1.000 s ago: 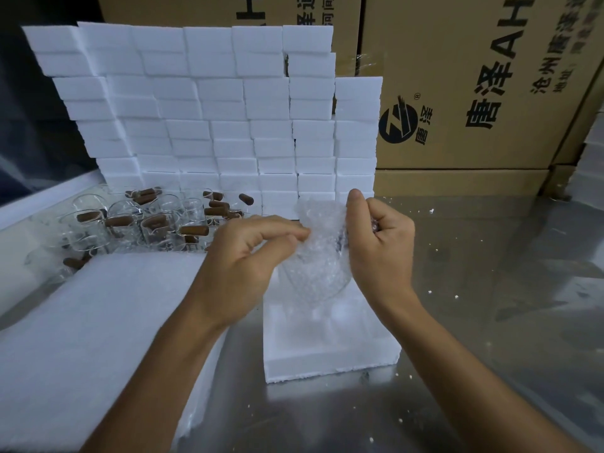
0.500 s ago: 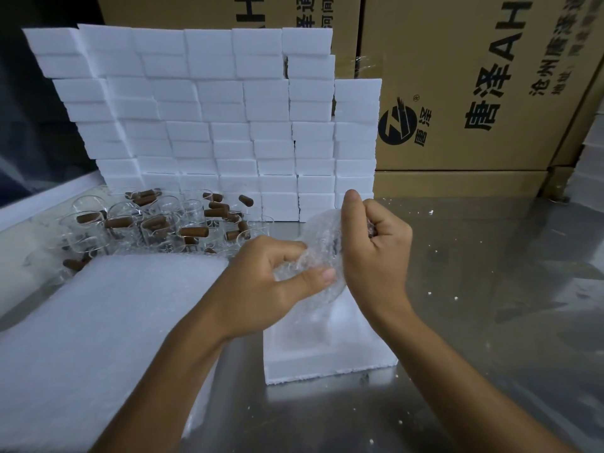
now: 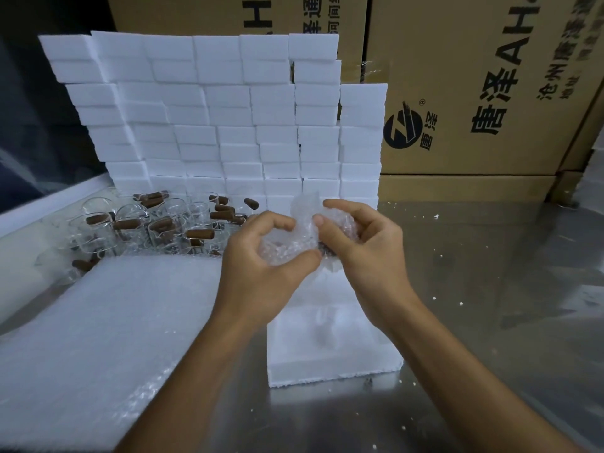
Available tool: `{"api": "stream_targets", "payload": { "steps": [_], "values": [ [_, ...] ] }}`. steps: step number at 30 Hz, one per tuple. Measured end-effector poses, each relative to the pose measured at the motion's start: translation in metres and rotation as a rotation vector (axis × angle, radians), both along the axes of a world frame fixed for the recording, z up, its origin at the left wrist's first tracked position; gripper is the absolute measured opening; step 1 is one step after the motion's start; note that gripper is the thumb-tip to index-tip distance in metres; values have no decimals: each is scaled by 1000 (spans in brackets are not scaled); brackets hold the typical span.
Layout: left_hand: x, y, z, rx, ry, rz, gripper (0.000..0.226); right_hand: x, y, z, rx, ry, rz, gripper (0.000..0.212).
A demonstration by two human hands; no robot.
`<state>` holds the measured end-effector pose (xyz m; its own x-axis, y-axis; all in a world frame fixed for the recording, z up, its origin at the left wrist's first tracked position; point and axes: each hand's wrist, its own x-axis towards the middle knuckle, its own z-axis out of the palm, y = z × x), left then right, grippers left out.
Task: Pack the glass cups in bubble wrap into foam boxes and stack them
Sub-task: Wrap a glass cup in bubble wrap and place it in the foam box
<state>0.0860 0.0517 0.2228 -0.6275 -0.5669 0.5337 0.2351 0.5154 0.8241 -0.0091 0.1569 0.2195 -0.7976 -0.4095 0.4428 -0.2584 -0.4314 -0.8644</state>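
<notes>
Both hands hold the clear bubble-wrapped glass cup [image 3: 294, 246] above the open white foam box [image 3: 330, 348] on the steel counter [image 3: 490, 289]. Left hand [image 3: 261, 266] grip cups the bundle underneath; right hand [image 3: 359, 246] pinches the loose wrap, likely tucking it so the bundle fits the box.

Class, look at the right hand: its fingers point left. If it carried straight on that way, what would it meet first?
The bubble-wrapped cup it already pinches, then almost at once the left hand gripping the same bundle. The right hand has no free space leftward, though depth is uncertain.
</notes>
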Motion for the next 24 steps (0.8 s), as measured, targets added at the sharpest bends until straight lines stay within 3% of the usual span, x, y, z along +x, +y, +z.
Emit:
{"api": "stream_targets", "payload": {
  "steps": [5,10,15,24],
  "values": [
    [0,-2,3,-152,-7,-6,25,0,2,1,47,116,21,13],
    [4,-4,3,-187,-55,81,50,4,2,-2,172,355,-40,11],
    [6,-4,3,-226,-85,105,61,15,-7,-11,310,573,-46,50],
    [9,-8,3,-397,-64,10,33,18,-2,-2,468,725,61,59]
  ]
}}
